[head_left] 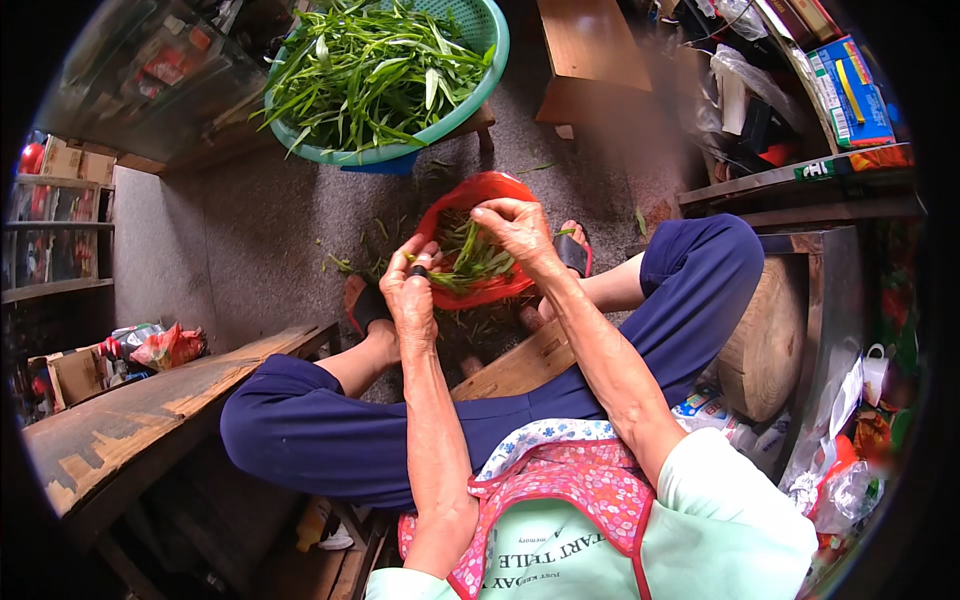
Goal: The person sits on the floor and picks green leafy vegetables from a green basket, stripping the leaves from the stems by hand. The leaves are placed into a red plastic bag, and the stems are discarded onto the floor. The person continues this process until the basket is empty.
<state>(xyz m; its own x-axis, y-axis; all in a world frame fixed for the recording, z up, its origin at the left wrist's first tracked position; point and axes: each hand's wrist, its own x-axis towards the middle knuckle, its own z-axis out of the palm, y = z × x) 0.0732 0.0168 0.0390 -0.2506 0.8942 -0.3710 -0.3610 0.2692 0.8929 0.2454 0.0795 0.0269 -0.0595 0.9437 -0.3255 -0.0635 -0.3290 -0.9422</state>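
A red plastic bag (487, 184) stands open between my feet, with green leaves and stems inside it. At its left rim, the curled fingers of my left hand (408, 290) hold a few water spinach stems (470, 268), whose leaves hang over the bag. A black band circles one digit of that hand. My right hand (522, 238) is above the bag's right side, thumb and fingertips pinched together; whatever is between them is too small to make out. Beyond the bag, a green plastic basket (497, 75) is heaped with long-leaved water spinach (385, 75).
The basket rests on a low stool (478, 122). A wooden bench (150, 405) runs along my left, and a brown wooden stool (592, 50) stands farther ahead. Cluttered shelves (800, 180) and a round wooden block (765, 345) are at my right. Scraps of leaf lie on the grey floor (230, 240).
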